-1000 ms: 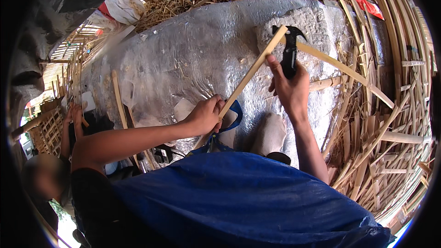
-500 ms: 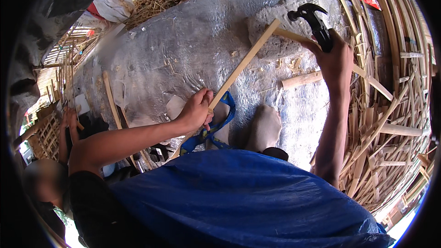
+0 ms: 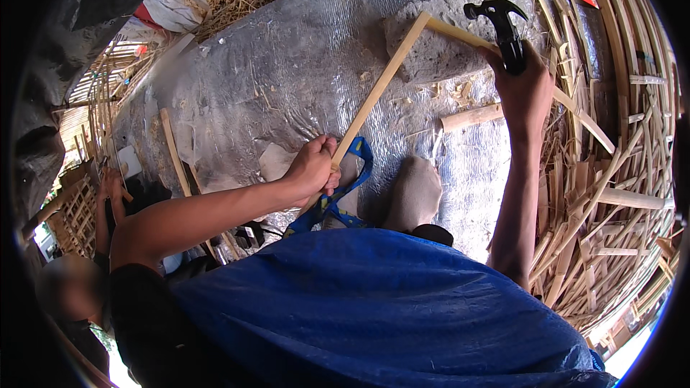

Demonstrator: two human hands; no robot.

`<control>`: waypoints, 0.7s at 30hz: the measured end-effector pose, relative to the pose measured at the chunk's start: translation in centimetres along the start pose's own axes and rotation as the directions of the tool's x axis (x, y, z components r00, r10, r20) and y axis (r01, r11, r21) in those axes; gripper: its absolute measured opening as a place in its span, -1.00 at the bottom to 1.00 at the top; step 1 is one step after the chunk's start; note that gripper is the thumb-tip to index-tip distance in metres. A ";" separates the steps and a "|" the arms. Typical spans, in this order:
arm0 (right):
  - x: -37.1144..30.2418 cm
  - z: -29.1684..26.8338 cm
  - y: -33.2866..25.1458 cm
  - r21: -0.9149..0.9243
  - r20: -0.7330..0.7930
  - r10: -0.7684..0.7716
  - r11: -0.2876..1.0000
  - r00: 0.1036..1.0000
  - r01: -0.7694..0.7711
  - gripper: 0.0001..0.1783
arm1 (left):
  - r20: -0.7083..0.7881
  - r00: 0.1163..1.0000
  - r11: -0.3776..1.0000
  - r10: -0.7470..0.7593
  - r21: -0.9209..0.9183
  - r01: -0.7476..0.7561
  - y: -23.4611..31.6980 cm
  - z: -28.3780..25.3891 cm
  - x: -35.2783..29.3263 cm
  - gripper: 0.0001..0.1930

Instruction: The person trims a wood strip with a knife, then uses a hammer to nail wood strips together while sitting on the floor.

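Observation:
My left hand (image 3: 316, 165) is closed around the lower part of a flat bamboo strip (image 3: 381, 90) that slants up and away to the right. My right hand (image 3: 523, 75) grips a black claw hammer (image 3: 503, 29) with its head raised. Those same fingers also hold a second length of bamboo strip (image 3: 460, 34), which runs on behind the hand to the right. The two lengths meet in a corner over a rough grey stone block (image 3: 442, 57); I cannot tell whether they are one bent piece.
Silvery foil sheeting (image 3: 287, 57) covers the floor. A short bamboo piece (image 3: 471, 118) lies below the block. Many split bamboo strips (image 3: 604, 223) are heaped at right. Blue sheeting (image 3: 388, 294) covers my lap. A co-worker's hand (image 3: 112, 185) is at far left.
Both bamboo lengths have shifted slightly away from me, their corner moving up and left. The hammer has moved a little up and right. My left hand keeps its hold.

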State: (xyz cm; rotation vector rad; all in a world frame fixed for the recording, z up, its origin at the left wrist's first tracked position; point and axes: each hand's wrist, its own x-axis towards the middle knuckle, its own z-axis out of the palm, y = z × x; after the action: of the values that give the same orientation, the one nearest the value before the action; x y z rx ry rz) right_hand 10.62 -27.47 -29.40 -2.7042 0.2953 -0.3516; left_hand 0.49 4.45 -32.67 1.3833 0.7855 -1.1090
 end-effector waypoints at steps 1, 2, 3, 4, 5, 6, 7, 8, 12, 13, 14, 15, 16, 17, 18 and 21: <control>0.0 0.0 -0.3 0.002 0.000 -0.001 1.000 1.000 0.001 -0.48 | -0.002 1.000 1.000 0.000 0.000 0.000 0.1 0.2 -0.1 -0.77; 0.0 0.0 -0.8 0.033 0.000 -0.013 0.999 1.000 0.013 -0.48 | -0.008 1.000 1.000 0.001 0.013 -0.001 0.1 0.3 -0.3 -0.77; -0.1 0.0 -1.2 0.060 0.002 -0.026 0.998 1.000 0.026 -0.47 | -0.011 1.000 1.000 -0.001 0.025 0.001 0.0 0.4 -0.3 -0.77; 0.1 0.1 -1.8 0.060 0.006 -0.029 0.998 1.000 0.028 -0.47 | -0.012 1.000 1.000 -0.003 0.021 0.003 -0.1 0.5 -0.3 -0.77; 0.5 0.4 -2.6 0.063 0.020 -0.055 0.997 0.998 0.054 -0.49 | -0.019 1.000 1.000 -0.005 0.018 0.005 -0.2 0.5 -0.3 -0.76; 0.8 0.6 -3.1 0.062 0.031 -0.076 0.995 0.997 0.074 -0.50 | -0.022 1.000 1.000 -0.007 0.021 0.007 -0.2 0.6 -0.3 -0.76; 1.1 1.1 -3.5 0.060 0.033 -0.074 0.996 0.997 0.072 -0.50 | -0.020 1.000 1.000 -0.009 0.021 0.010 -0.3 0.6 -0.3 -0.76; 1.5 1.8 -3.8 0.136 0.015 -0.114 0.985 0.993 0.111 -0.51 | -0.007 1.000 1.000 0.009 0.025 -0.009 -0.3 0.6 -0.2 -0.75; 3.2 3.6 -4.8 0.190 0.088 -0.161 0.971 0.983 0.142 -0.51 | 0.028 0.999 0.999 0.026 0.018 -0.027 -0.9 0.6 -0.1 -0.73; 3.4 3.8 -4.9 0.182 0.093 -0.196 0.967 0.976 0.177 -0.49 | 0.025 0.999 1.000 0.025 0.013 -0.025 -0.9 0.7 -0.2 -0.73; 3.8 3.5 -4.8 0.109 0.170 -0.152 0.985 0.974 0.135 -0.45 | 0.042 0.998 0.998 0.041 0.052 -0.043 -0.9 0.9 -0.3 -0.73; 4.0 3.5 -4.9 0.110 0.175 -0.158 0.984 0.972 0.140 -0.45 | 0.061 0.997 0.994 0.056 0.088 -0.061 -0.7 1.1 -0.5 -0.73; 4.3 3.5 -4.9 0.117 0.229 -0.147 0.986 0.962 0.122 -0.44 | 0.089 0.987 0.950 0.137 0.271 -0.157 -0.3 1.0 -0.6 -0.74; 4.5 3.6 -4.9 0.123 0.281 -0.135 0.987 0.950 0.103 -0.42 | 0.087 0.987 0.952 0.137 0.265 -0.155 0.4 0.5 -0.3 -0.74; 4.8 3.5 -4.6 0.115 0.279 -0.129 0.988 0.952 0.101 -0.42 | 0.188 0.933 0.732 0.306 0.581 -0.357 1.6 -0.2 0.4 -0.75; 5.5 4.3 -4.0 0.169 0.347 -0.131 0.983 0.929 0.076 -0.41 | 0.403 0.591 -0.059 0.699 0.856 -0.513 5.4 -1.8 1.8 -0.77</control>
State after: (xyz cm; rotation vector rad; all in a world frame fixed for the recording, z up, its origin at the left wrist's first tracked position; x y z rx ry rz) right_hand 17.61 -23.72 -30.45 -2.5721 0.0178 0.0901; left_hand 6.40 5.19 -32.60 2.5126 -0.7161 -0.5906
